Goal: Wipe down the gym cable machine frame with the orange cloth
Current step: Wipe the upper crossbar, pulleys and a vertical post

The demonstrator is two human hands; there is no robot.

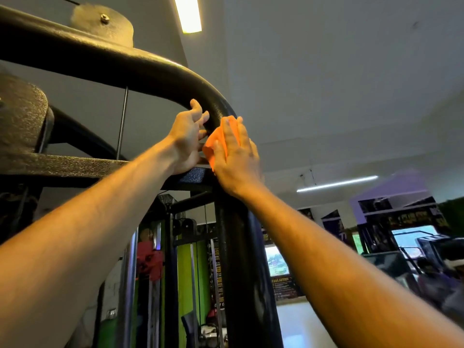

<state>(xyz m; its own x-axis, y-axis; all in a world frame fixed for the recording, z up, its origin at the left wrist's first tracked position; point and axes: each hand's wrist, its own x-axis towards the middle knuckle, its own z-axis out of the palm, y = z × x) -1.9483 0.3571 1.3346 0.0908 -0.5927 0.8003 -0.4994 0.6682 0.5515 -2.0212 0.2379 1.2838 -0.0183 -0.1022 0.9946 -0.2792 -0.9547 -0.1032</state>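
At the frame's centre the right hand presses the orange cloth flat against the bend of the black frame, fingers straight, grip wide. Just left, the left hand curls its fingers loosely against the tube, holding nothing. The cloth is bunched, bright orange. Distant posters are unreadable.

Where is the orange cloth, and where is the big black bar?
orange cloth (216, 139), head view, on its bare fold beside the right hand's thumb.
black bar (150, 71), head view, on the curved top of the frame.
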